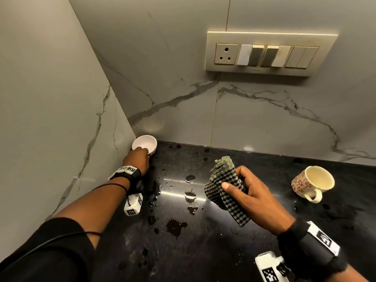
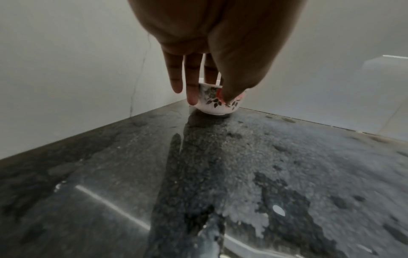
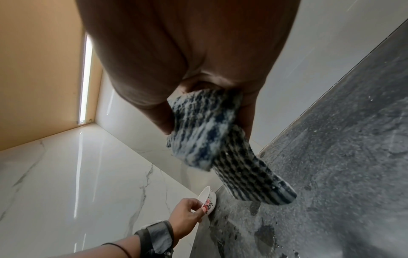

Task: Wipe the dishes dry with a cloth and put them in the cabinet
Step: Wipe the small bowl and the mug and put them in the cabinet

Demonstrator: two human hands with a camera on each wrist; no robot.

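Note:
A small white bowl (image 1: 145, 143) with a rose and leaf print (image 2: 217, 106) stands upright in the far left corner of the black countertop (image 1: 234, 237). My left hand (image 1: 142, 154) pinches its near rim, the thumb on the outer wall and the other fingers at the rim. Above the middle of the counter my right hand (image 1: 234, 180) grips a bunched black-and-grey checked cloth (image 1: 219, 171), whose loose end hangs down. A cream mug (image 1: 313, 183) with a red flower pattern stands upright at the right, apart from both hands.
Puddles and drops of water (image 1: 190, 196) lie on the counter between my hands. Marble-look walls close the corner on the left and behind. A switch and socket panel (image 1: 268, 53) is on the back wall.

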